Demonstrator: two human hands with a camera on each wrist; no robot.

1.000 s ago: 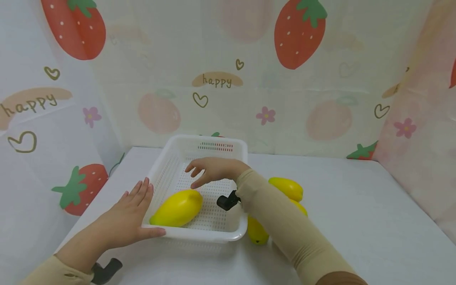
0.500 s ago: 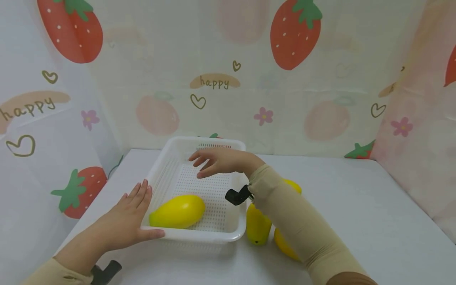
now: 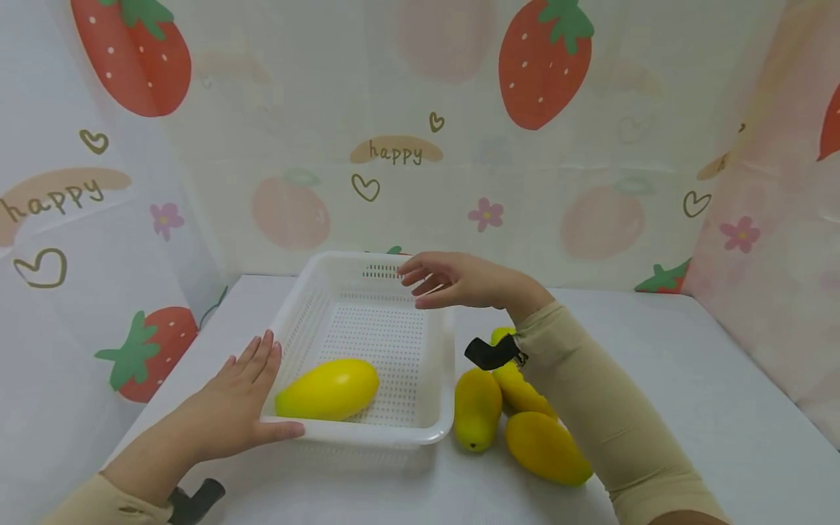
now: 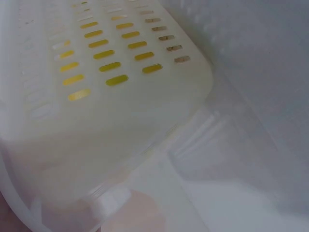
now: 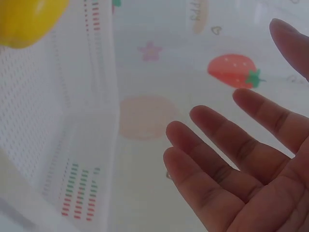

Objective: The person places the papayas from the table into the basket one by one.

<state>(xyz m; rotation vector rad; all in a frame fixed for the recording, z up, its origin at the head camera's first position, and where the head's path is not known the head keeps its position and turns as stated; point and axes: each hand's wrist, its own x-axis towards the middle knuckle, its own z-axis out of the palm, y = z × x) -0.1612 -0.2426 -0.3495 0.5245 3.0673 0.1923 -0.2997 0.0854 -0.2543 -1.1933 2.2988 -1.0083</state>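
The basket [image 3: 367, 434] is set on the counter [image 3: 682, 350] with its long sides running away from the person, so its inside can likely be reached over the near rim. Its near left corner is braced by the left hand [image 3: 239, 397]: the straight fingers are laid along the left rim and the thumb along the near rim, with nothing gripped. By this broad touch on two sides, the basket is probably stopped from sliding or turning.

One fruit [image 3: 328, 390] is laid on its side at the near end of the basket, its greener tip pointed into the near left corner, where rolling is presumably checked by the walls.

The right hand [image 3: 469, 283] is raised near the far right rim, its fingers parted and loosely bent, with nothing held; at that height, the rim is apparently cleared.

The other fruits [image 3: 477, 410] are grouped on the counter just beside the basket's right wall, probably for short reach. Some are partly covered by the right sleeve [image 3: 610, 415], so their number cannot be told.
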